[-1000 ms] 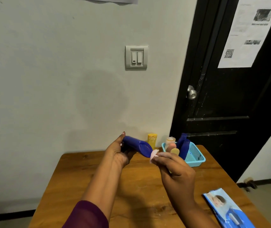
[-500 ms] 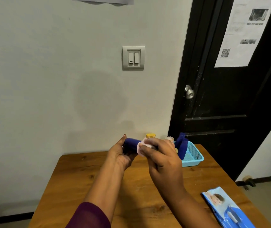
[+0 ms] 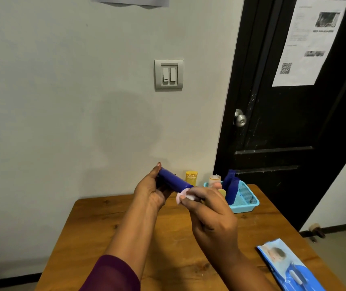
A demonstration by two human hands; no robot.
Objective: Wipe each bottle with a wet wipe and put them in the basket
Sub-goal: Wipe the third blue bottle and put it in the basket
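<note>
Right hand (image 3: 209, 213) has slid from mid-bottle to the lower end of the blue bottle (image 3: 173, 181). It pinches the wet wipe (image 3: 183, 197) against that end, with most of the wipe hidden under the fingers. Left hand (image 3: 150, 190) grips the bottle's far end and holds it tilted above the table (image 3: 104, 227). Cap not discernible. Basket (image 3: 245, 203) sits behind, partly covered by the right hand; a dark blue bottle (image 3: 232, 185) and a pale bottle (image 3: 214, 180) stand in it. Yellow bottle (image 3: 191, 177) by the wall, base hidden. Wipe pack (image 3: 289, 267) cut off at lower right.

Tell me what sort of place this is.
Likely a plain indoor room, home or office: wooden table by a wall with a light switch, beside a black door bearing a printed notice.
</note>
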